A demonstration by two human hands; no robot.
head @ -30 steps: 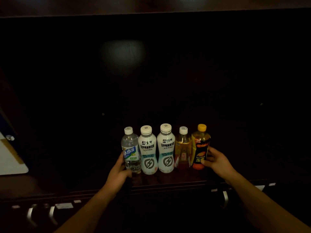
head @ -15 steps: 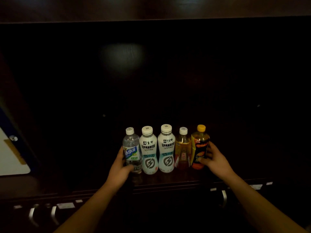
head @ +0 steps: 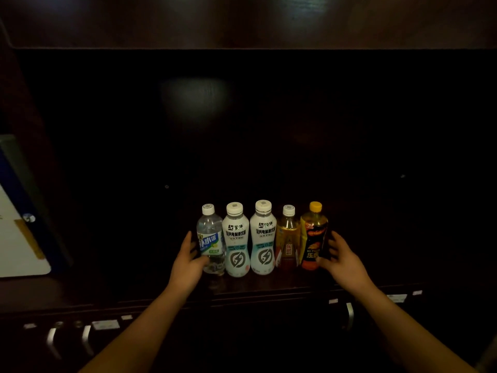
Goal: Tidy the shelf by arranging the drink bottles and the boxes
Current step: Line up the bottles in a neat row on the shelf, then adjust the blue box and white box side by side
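Note:
Five drink bottles stand upright in a tight row near the front edge of a dark wooden shelf. From the left they are a clear water bottle, two white bottles, an amber bottle and a yellow-capped orange bottle. My left hand cups the water bottle's left side, thumb across its lower front. My right hand cups the orange bottle's right side, thumb at its front. No boxes of the task show in the dark.
A white and blue flat box leans at the far left. Metal drawer handles sit below the shelf edge. An upper board roofs the compartment. Behind and beside the row the shelf is dark.
My right hand has closed in against the orange bottle, and both hands sit slightly higher on the end bottles. The row stands a touch tighter.

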